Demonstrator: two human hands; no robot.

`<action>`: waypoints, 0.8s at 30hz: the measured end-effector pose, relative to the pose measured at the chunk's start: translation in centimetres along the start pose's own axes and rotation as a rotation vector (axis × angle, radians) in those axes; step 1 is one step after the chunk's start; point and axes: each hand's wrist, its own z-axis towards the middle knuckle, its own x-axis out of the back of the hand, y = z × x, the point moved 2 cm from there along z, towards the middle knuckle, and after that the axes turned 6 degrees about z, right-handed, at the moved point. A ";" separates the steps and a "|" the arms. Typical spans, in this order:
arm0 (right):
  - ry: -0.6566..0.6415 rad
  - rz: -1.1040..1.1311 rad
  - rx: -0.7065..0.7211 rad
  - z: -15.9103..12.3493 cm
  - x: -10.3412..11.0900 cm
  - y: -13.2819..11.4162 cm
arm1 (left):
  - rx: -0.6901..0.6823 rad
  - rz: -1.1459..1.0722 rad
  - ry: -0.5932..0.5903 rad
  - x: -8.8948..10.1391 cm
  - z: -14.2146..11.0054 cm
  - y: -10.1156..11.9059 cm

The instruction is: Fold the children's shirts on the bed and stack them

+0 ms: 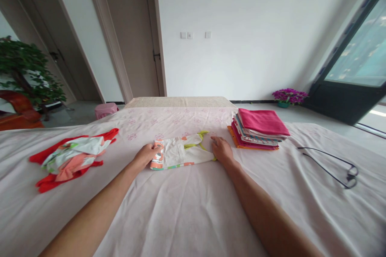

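Note:
A small white garment (173, 151) lies partly folded on the sheet, with yellow-green trim and an orange printed panel at its left end. My left hand (147, 156) pinches that printed end, thumb on top. At the opposite end, my right hand (222, 149) rests with fingers apart, touching the garment's right tip. Just beyond my right hand is a stack of folded clothes (261, 122), bright pink on top and orange at the bottom. Further left, a loose heap of red, white and salmon clothes (75, 156) lies crumpled.
A pale floral sheet (183, 217) covers the surface under my arms. Dark-framed glasses (337, 164) lie at the right. Beyond the surface are a pink stool (106, 110), a pot of purple flowers (289, 96), a leafy plant (24, 64) and a closed door (129, 28).

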 end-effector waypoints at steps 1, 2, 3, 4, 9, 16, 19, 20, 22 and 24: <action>0.018 0.014 0.005 0.0 0.1 0.1 | -0.001 -0.028 -0.003 -0.2 0.0 0.2; 0.041 0.028 0.015 -0.1 0.3 0.0 | -0.003 -0.057 -0.007 -0.2 -0.1 0.3; 0.068 0.037 0.030 -0.3 0.5 -0.2 | -0.005 -0.088 -0.011 -0.1 -0.2 0.4; 0.090 0.040 0.052 -0.6 0.7 -0.6 | -0.006 -0.120 -0.016 0.2 -0.5 0.4; 0.038 0.040 0.321 -3.6 1.3 -6.6 | 0.027 -0.244 -0.013 3.9 -1.8 -0.7; -0.369 0.116 0.746 -8.2 -1.9 -13.8 | 0.060 -0.291 -0.001 8.3 -3.1 -2.0; -0.378 0.171 0.705 -8.0 -2.1 -13.5 | 0.026 -0.234 -0.014 8.0 -3.8 -0.3; -0.350 0.209 0.679 -7.7 -1.8 -13.3 | 0.012 -0.220 -0.017 7.7 -4.0 0.5; -0.289 0.322 0.620 -7.0 -1.0 -12.9 | -0.019 -0.191 -0.021 7.1 -4.3 2.2; -0.253 0.471 0.536 -6.4 -0.4 -12.7 | -0.064 -0.152 -0.030 6.4 -4.4 3.9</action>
